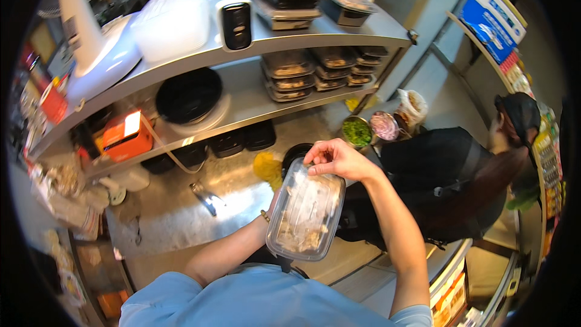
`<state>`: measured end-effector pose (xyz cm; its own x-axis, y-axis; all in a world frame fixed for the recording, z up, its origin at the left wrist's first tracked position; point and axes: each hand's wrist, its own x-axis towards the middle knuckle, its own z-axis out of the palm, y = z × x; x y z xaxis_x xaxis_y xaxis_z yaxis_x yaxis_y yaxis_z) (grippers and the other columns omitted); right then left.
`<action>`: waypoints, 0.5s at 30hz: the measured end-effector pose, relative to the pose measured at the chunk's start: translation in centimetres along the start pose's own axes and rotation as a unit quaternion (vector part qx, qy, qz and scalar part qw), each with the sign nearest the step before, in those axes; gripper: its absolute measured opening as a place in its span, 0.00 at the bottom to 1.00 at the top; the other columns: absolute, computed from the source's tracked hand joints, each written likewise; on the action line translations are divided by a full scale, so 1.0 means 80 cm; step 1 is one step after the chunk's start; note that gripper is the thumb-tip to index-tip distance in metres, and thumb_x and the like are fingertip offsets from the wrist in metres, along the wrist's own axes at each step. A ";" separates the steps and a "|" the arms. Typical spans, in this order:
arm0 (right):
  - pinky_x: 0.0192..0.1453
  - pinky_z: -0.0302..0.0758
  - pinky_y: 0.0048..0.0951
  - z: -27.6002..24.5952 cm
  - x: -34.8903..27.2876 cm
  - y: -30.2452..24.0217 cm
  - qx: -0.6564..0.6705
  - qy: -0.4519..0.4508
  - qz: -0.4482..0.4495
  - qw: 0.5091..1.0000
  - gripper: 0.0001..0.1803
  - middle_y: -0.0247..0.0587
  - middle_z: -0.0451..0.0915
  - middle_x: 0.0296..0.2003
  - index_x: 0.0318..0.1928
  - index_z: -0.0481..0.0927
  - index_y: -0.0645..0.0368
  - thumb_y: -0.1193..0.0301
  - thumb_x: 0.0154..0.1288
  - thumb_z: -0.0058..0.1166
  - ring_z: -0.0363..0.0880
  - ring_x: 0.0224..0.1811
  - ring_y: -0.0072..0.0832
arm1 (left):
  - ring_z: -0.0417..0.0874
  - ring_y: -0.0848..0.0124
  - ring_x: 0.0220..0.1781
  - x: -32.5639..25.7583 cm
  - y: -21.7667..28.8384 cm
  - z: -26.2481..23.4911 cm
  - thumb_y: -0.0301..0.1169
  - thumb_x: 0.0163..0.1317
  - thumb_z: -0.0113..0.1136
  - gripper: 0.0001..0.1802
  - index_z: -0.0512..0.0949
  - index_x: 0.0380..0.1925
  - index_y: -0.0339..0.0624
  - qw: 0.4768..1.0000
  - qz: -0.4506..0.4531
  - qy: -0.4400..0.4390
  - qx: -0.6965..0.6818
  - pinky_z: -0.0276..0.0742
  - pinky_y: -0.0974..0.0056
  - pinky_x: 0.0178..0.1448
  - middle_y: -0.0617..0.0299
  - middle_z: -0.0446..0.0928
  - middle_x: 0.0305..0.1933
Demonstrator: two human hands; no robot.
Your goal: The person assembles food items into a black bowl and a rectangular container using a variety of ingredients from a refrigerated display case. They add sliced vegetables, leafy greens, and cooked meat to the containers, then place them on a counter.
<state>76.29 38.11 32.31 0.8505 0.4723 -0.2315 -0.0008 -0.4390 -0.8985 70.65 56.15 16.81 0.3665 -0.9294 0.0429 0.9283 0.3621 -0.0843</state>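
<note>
Tilted in front of my chest is a clear-lidded rectangular food container (307,209) with pale, brownish pieces of food showing through. My left hand (273,203) holds it from its left side and underneath; most of that hand is hidden behind the container. At the far end, my right hand (340,158) has its fingers bent in a pinch on the lid's edge. Beyond the container, partly covered by it, are a round black bowl (295,156) and a yellow cloth-like item (264,166) on the metal counter.
A metal shelf (242,109) carries stacked food containers (289,72) and a black bowl (189,94). Tongs (206,198) lie on the counter (163,218). Tubs of chopped greens (356,132) and sliced onion (384,125) stand at right. A person in black (436,175) bends close on my right.
</note>
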 end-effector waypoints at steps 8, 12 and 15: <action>0.47 0.73 0.20 0.122 0.081 0.006 0.226 -0.302 -0.002 0.926 0.20 0.28 0.81 0.34 0.51 0.80 0.65 0.78 0.56 0.67 0.77 0.38 0.17 | 0.80 0.53 0.59 -0.144 -0.035 0.001 0.54 0.68 0.45 0.36 0.66 0.65 0.37 0.986 0.156 0.045 0.046 0.76 0.46 0.63 0.46 0.74 0.62; 0.49 0.72 0.19 0.197 0.101 -0.025 0.218 -0.369 -0.004 0.904 0.22 0.30 0.82 0.37 0.52 0.81 0.63 0.80 0.54 0.66 0.77 0.41 0.17 | 0.81 0.54 0.57 -0.211 -0.053 0.000 0.53 0.69 0.45 0.35 0.67 0.65 0.36 0.974 0.214 0.064 0.045 0.77 0.47 0.62 0.46 0.75 0.61; 0.53 0.70 0.24 0.224 0.112 -0.058 0.121 -0.396 -0.043 0.909 0.21 0.30 0.78 0.41 0.52 0.83 0.63 0.79 0.55 0.67 0.75 0.45 0.21 | 0.81 0.55 0.56 -0.247 -0.045 -0.001 0.52 0.69 0.45 0.34 0.68 0.64 0.36 0.970 0.230 0.063 0.049 0.78 0.49 0.62 0.47 0.75 0.61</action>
<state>74.48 58.11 27.72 0.2076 0.9409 -0.2674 -0.1491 -0.2397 -0.9593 60.03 73.21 16.16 0.7384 -0.6670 -0.0996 0.6722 0.7399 0.0287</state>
